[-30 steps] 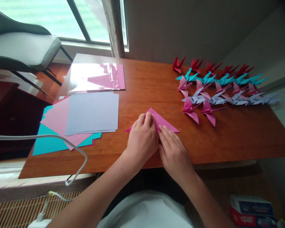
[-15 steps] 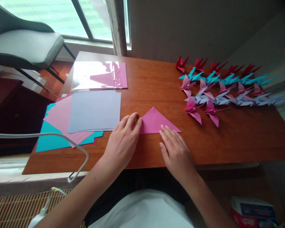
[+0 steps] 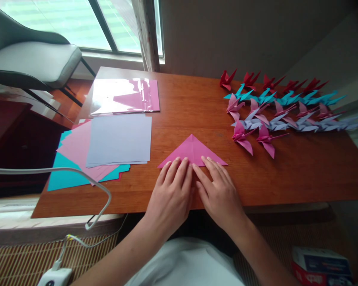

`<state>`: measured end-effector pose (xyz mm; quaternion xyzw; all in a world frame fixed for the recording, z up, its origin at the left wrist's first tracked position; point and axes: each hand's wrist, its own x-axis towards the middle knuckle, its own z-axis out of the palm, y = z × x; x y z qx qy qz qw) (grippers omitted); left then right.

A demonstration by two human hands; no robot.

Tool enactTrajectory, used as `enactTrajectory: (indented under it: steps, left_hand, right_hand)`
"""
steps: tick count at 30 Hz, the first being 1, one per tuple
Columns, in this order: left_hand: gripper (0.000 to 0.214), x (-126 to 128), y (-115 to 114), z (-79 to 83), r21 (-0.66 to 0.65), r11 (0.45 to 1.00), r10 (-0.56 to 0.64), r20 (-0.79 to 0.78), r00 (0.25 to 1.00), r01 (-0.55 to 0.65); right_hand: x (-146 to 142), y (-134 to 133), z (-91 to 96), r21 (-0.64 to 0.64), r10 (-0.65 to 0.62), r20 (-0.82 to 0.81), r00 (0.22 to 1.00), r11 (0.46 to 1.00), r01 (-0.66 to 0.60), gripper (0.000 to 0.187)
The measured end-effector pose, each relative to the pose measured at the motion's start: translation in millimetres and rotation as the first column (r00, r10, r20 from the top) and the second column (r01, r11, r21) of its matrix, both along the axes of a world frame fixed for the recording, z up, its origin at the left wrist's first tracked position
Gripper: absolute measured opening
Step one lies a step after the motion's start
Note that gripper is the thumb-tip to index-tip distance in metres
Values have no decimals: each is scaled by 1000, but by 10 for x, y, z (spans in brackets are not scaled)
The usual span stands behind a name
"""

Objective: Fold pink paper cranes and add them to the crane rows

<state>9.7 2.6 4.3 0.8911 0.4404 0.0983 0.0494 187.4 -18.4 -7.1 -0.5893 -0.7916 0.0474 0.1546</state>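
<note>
A sheet of pink origami paper [image 3: 192, 147], folded into a triangle, lies flat with its point away from me and its long edge toward me. A crease runs down its middle. My left hand [image 3: 173, 190] rests with outstretched fingertips on the long edge, left of centre. Beside it, my right hand [image 3: 219, 186] lays its extended fingers on the same edge, right of centre. Both hands are open, pressing from above without gripping; the thumb of my left hand is hidden.
Several folded paper cranes [image 3: 265, 137] stand in rows at the right. To the left are lavender sheets [image 3: 119, 139], fanned pink and blue sheets [image 3: 68, 171] and a plastic-wrapped paper pack [image 3: 125, 95]. A white cable [image 3: 104, 188] loops over the wooden table's [image 3: 286, 178] left front edge.
My left hand has moved right and toward me along the long edge, uncovering the triangle's left corner. My right hand stays nearly in place, its index finger now nearer the middle.
</note>
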Motion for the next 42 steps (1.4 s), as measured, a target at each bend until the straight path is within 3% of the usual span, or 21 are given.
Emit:
enactTrajectory:
  steps: [7, 15, 24, 36, 42]
  left_hand:
    - [66, 36, -18, -53, -95, 995, 17, 15, 1000, -16]
    - [83, 60, -30, -44, -106, 994, 27, 30, 999, -24]
    - [86, 87, -27, -55, -97, 994, 47, 74, 996, -40]
    - [89, -373, -169, -123, 35, 990, 138, 13, 990, -139]
    - [87, -388, -196, -145, 34, 989, 146, 7, 989, -147]
  right_hand:
    - [13, -6, -16, -17, 6, 41, 999, 1000, -5, 47]
    - [311, -128, -49, 27, -149, 121, 981, 989, 147, 46]
    - [310, -154, -84, 84, -179, 126, 976, 982, 169, 48]
    - [305, -136, -86, 105, -174, 73, 982, 981, 166, 46]
    - [371, -86, -52, 85, -149, -8, 989, 985, 149, 40]
